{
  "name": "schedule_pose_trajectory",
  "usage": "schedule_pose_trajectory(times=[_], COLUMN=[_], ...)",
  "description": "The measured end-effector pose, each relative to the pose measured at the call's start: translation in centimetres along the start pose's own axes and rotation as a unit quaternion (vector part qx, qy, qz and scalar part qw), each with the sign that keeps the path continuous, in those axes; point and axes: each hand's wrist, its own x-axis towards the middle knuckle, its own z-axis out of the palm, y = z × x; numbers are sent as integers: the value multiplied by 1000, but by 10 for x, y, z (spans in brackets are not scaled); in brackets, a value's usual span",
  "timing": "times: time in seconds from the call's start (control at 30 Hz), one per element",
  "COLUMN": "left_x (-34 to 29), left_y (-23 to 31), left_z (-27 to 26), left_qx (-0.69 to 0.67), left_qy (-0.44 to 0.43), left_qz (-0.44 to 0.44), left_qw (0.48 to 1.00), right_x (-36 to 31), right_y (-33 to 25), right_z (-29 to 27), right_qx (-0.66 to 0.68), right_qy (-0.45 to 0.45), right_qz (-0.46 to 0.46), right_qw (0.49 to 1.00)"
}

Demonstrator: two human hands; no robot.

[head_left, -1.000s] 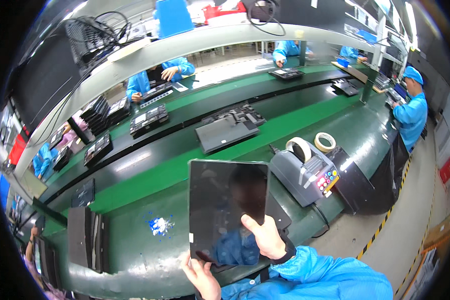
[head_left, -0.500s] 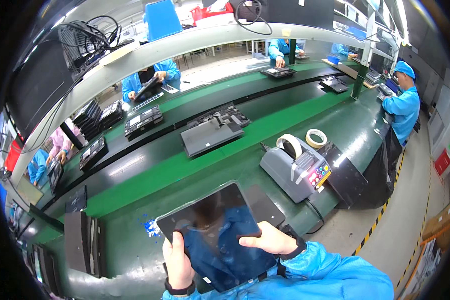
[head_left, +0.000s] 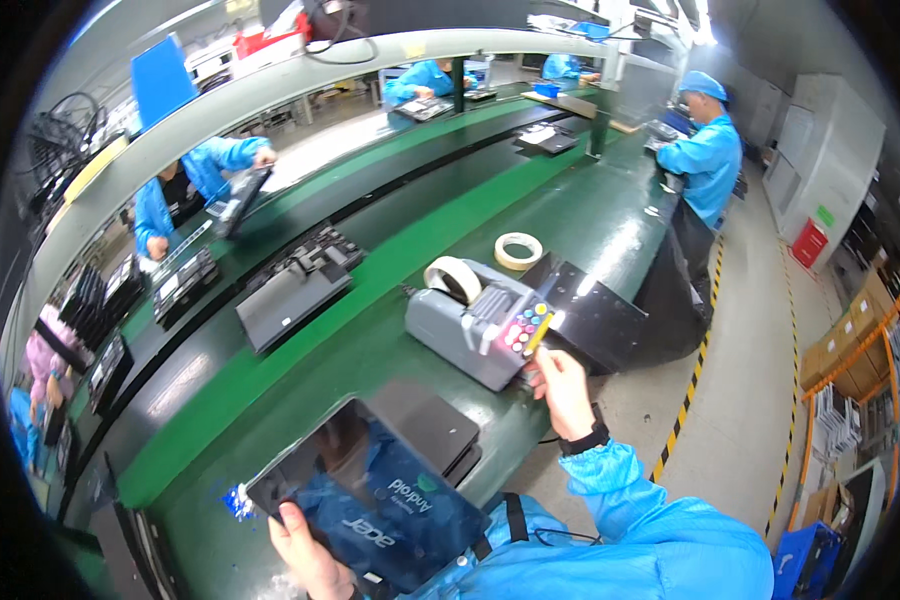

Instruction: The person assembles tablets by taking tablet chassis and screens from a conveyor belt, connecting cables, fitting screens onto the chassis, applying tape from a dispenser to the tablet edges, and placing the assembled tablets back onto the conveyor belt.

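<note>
My left hand [head_left: 310, 558] grips the lower left edge of a black tablet [head_left: 345, 475], thumb on the glass. The tablet is tilted over the bench's near edge, and white lettering glows on its screen. At the front of a grey tape dispenser [head_left: 455, 338] with coloured buttons is my right hand [head_left: 567, 395], its thumb and fingers pinched together. Whatever is between those fingertips is too small to make out. A roll of pale tape [head_left: 452, 278] sits in the dispenser. Beyond the tablet lie stacked dark flat panels [head_left: 425, 425].
Behind the dispenser lies another tape roll [head_left: 518, 250]; a black sheet [head_left: 595, 320] lies to its right. Laptop parts [head_left: 295, 290] rest on the green line. Blue and white scraps [head_left: 238, 502] lie left of the tablet. A co-worker in blue [head_left: 705, 150] stands far right.
My right hand has left the tablet and moved right to the dispenser. The tablet, now in my left hand alone, has lit up. The view has swung to the right.
</note>
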Motion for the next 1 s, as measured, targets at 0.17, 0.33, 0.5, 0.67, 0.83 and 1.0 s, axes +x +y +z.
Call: schedule_pose_trajectory(times=[0.17,0.33,0.5,0.67,0.83,1.0], left_x=[-10,-19,-22,-21,-23,-24], left_y=[-4,-3,2,-3,-2,-2], left_z=[3,-9,-8,-9,-8,-12], left_qx=[7,40,11,3,-14,-35], left_qy=[18,37,4,8,33,26], left_qz=[-22,-16,-26,-13,-48,-31], left_qw=[1000,998,1000,1000,998,999], right_x=[-12,-76,-78,-88,-85,-93], right_y=[-13,-55,-44,-30,-17,-18], right_z=[14,88,115,123,122,122], right_qx=[-66,-134,-244,-99,137,-10], right_qy=[96,-303,-340,-345,-395,-168], right_qz=[-274,-308,-366,-145,232,-94], right_qw=[955,892,832,922,878,981])
